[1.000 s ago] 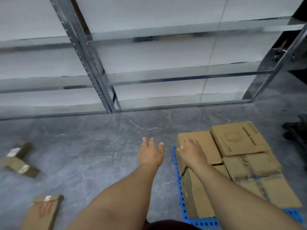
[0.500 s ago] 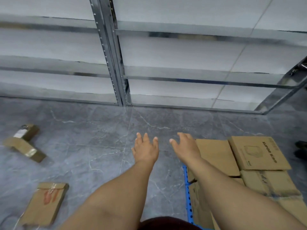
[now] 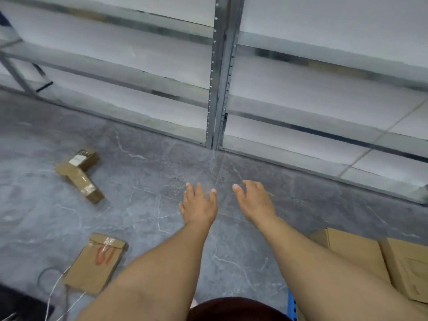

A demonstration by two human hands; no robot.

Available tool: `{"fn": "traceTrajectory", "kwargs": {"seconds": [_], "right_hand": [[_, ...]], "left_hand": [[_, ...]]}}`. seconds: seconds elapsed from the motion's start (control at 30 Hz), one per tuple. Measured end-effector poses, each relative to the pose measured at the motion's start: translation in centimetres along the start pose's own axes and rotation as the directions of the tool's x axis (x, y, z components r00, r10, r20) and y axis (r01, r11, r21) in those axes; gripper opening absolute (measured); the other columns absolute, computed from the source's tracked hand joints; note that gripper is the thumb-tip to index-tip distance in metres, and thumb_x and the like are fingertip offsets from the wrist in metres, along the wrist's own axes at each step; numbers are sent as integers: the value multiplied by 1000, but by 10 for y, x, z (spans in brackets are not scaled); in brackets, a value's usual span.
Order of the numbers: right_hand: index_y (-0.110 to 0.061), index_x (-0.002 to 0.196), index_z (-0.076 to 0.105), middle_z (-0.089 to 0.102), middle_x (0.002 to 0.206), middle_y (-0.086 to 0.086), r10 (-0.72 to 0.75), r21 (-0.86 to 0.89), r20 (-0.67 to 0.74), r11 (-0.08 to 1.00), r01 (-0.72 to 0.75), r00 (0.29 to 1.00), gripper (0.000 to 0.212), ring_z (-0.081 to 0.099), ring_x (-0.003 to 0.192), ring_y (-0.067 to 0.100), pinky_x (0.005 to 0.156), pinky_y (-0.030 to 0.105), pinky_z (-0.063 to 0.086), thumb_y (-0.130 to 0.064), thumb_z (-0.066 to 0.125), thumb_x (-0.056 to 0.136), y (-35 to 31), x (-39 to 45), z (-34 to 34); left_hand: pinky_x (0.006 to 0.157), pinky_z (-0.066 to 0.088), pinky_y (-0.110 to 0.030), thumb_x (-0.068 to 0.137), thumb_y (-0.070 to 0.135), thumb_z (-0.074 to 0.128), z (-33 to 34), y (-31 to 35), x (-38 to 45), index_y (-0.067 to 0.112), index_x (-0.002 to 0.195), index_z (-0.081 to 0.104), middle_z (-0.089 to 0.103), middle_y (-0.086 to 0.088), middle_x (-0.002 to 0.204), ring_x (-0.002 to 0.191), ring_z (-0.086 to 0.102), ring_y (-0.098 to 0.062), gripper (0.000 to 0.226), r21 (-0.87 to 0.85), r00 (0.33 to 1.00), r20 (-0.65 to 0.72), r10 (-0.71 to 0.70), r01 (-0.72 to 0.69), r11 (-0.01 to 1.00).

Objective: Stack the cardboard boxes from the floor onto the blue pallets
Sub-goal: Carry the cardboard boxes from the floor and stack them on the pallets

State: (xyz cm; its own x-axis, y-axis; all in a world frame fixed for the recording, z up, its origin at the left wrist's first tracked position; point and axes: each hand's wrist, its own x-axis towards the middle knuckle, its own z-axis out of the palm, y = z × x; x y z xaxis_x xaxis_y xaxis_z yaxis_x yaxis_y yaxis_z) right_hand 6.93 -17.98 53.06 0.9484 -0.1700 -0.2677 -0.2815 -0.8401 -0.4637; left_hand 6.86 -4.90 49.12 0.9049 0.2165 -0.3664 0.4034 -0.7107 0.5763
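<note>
Over the grey floor (image 3: pixel 143 212) both hands hover empty, fingers spread: the left hand (image 3: pixel 199 206) and the right hand (image 3: pixel 254 200), neither grip closed on anything. Stacked boxes (image 3: pixel 354 246) sit at lower right over a sliver of blue pallet (image 3: pixel 292 304). Loose boxes lie to the left: a flat box with red marking (image 3: pixel 96 262), its long axis running toward the person, and a taped pair (image 3: pixel 78 172) farther off. The left hand is nearer both, so the next reach likely goes leftward.

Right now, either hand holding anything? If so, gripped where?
Nothing is held. The left hand and right hand are both open and empty, fingers spread above the grey marbled floor, touching no box.
</note>
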Motion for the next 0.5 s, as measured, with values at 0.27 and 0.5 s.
{"fn": "traceTrajectory", "kwargs": {"seconds": [0.27, 0.5], "right_hand": [[-14, 141, 35, 33, 146, 10, -198, -113, 179, 969, 220, 964, 56, 37, 132, 27, 104, 35, 33, -35, 51, 92, -98, 34, 56], [-12, 135, 43, 40, 140, 12, -349, -126, 326, 905, 406, 878, 51, 43, 126, 31, 102, 36, 35, -33, 53, 90, -177, 62, 110]], "left_hand": [[116, 14, -42, 91, 45, 48, -65, -80, 30, 15, 150, 8, 1, -7, 158, 144, 12, -26, 77, -107, 961, -129, -243, 231, 967], [116, 12, -42, 91, 43, 48, -112, -134, 53, 15, 149, 11, 3, -7, 158, 144, 11, -26, 75, -253, 868, -211, -451, 397, 882]]}}
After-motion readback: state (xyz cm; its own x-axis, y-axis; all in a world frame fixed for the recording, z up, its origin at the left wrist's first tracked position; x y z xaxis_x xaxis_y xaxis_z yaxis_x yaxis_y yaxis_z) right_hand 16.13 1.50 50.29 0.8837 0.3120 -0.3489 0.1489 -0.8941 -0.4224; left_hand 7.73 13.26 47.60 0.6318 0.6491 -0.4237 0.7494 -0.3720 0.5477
